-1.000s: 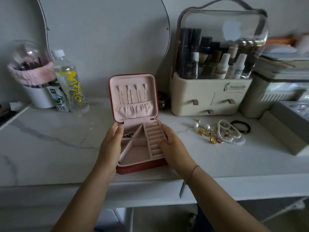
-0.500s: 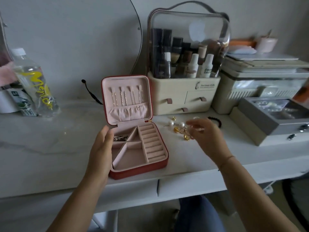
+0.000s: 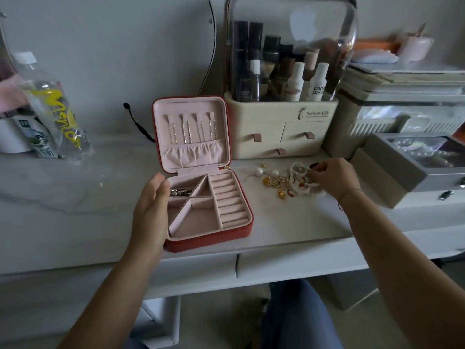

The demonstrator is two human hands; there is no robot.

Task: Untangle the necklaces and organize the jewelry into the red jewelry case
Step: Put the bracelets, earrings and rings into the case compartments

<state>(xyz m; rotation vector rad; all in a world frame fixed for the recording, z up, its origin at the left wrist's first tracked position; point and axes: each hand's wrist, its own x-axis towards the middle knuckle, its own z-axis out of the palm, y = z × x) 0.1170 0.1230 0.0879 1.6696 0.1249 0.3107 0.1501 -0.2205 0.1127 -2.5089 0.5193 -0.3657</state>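
Head view: a single camera looks down over a white marbled desk [image 3: 75, 197]. Both forearms come in from 6 o'clock.
Red jewelry case [image 3: 208, 241]: it lies open just left of the frame's centre, near the desk's front edge. Its lid [image 3: 216, 109] stands upright on the 12 o'clock side, with the pink lining facing the camera.
Lid contents: thin gold strands [image 3: 187, 133] hang from small tabs above a gathered pocket.
Tray: ring rolls [image 3: 226, 200] run along the 3 o'clock side, and slanted dividers split the rest. A few silver pieces [image 3: 180, 192] sit in the compartment at 11 o'clock.
Left hand [image 3: 151, 212]: the fingers are straight and together. The palm lies against the case's 9 o'clock wall, and the hand grasps nothing.
Right hand [image 3: 334, 180]: it is at the case's 3 o'clock, over the far edge of the jewelry pile. The fingers are curled, with the tips on the pearl strand. I cannot tell whether they have actually pinched it.
Jewelry pile [image 3: 284, 183]: it lies on the desk between 2 and 3 o'clock of the case, apart from it. A pearl strand [image 3: 299, 170], gold rings [image 3: 274, 182] and small red pieces are tangled together. Two large pearl beads [image 3: 259, 171] sit at the pile's 9 o'clock edge.
Cosmetics organizer [image 3: 281, 137]: it is cream with small drawers and a clear dome over bottles. It stands at the case's 1 o'clock, just beside the lid and behind the pile.
Water bottle [image 3: 55, 114]: it has yellow lettering and stands at the case's 10 o'clock, well apart.
Grey box [image 3: 402, 172]: it sits at the pile's 3 o'clock, just beyond the right hand. Pearls show through its top.
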